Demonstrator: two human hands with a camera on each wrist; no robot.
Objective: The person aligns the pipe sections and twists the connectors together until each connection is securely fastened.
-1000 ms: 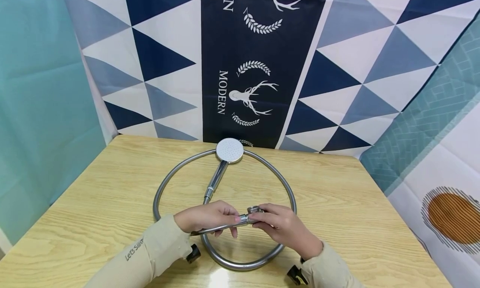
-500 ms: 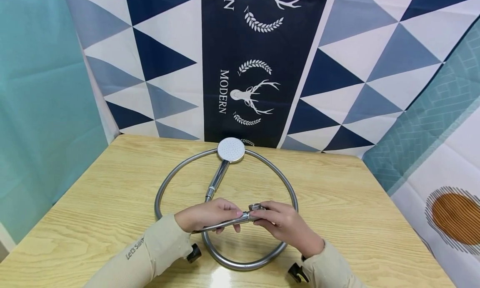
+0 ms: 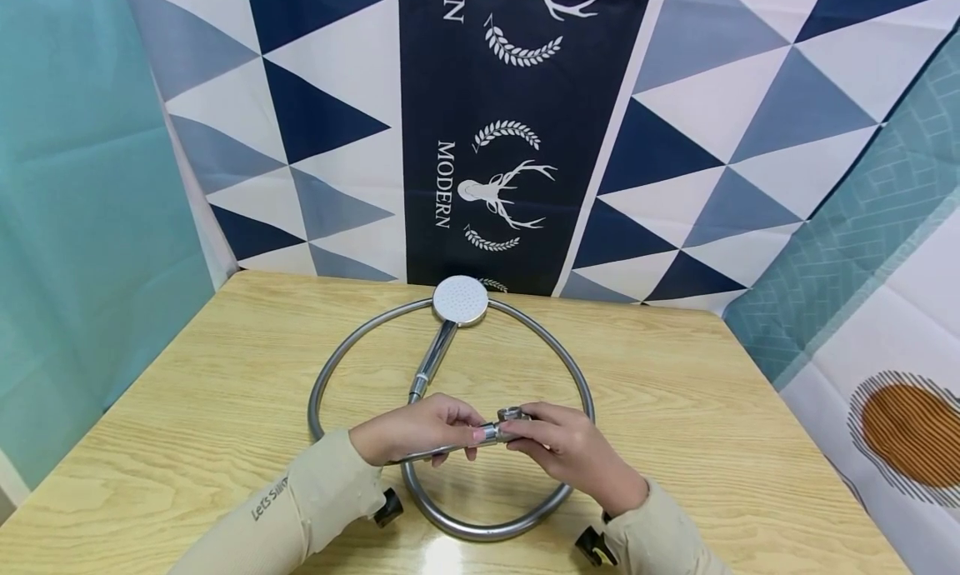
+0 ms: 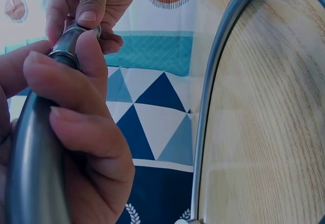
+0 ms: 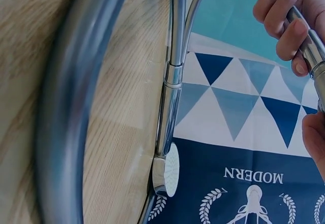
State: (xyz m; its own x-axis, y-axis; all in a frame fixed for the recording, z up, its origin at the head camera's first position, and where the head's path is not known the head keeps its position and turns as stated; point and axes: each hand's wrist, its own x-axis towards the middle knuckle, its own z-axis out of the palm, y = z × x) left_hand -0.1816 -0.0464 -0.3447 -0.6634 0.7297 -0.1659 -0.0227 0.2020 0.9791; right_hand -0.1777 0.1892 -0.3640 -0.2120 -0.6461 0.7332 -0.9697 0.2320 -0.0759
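Note:
A handheld shower head (image 3: 461, 301) lies spray face up on the table, joined to a grey metal shower hose (image 3: 480, 532) that loops around it. My left hand (image 3: 423, 431) curls its fingers around the hose near its free end, thumb on the chrome end nut (image 3: 488, 432). Facing it, my right hand (image 3: 558, 443) pinches a small chrome fitting (image 3: 512, 413) in line with that end. Fingers cover much of the fitting. The left wrist view shows the held hose (image 4: 38, 158) running through the left fingers toward the right fingertips.
The loop and shower head rest on a light wooden table (image 3: 667, 425). A patterned cloth (image 3: 322, 133) with triangles and a dark stag panel hangs behind it. Teal cloth (image 3: 90, 225) borders the left side. Wrist cameras show under both sleeves.
Both hands keep their hold on the hose end and fitting in nearly the same place. The left thumb shifts slightly on the end nut. The shower head stays put.

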